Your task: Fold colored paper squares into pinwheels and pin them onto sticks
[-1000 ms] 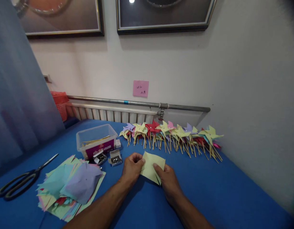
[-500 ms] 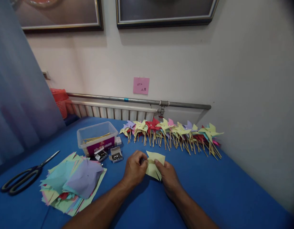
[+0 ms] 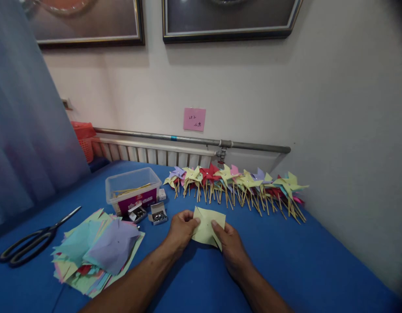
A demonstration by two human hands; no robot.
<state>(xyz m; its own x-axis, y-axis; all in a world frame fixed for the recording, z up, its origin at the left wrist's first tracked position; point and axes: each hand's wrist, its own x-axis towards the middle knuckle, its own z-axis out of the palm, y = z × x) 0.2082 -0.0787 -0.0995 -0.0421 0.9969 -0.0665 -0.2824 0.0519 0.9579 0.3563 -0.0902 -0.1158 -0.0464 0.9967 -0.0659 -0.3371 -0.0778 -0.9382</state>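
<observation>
A pale yellow paper square (image 3: 206, 224) with cuts running in from its corners is held above the blue table. My left hand (image 3: 180, 228) pinches its left edge between thumb and fingers. On the opposite side, my right hand (image 3: 229, 241) grips the square with the thumb lying on its face. A small dark mark shows near the paper's middle. To the left lies a pile of coloured paper squares (image 3: 114, 245), a purple one on top. Two small open boxes of metal pins, a nearer-left box (image 3: 137, 213) and a grey box (image 3: 159, 216), stand beyond my left hand.
Finished paper pinwheels (image 3: 227, 176) on sticks lie in a row along the wall side. A clear plastic tub (image 3: 132, 182) holds thin sticks. Black-handled scissors (image 3: 38, 243) rest at far left, near a blue curtain (image 3: 31, 121). A metal pipe (image 3: 194, 140) runs along the wall.
My left hand has shifted from the paper's cut part to its left edge. The left side of the square, bent before, now lies flatter. The view has tilted slightly.
</observation>
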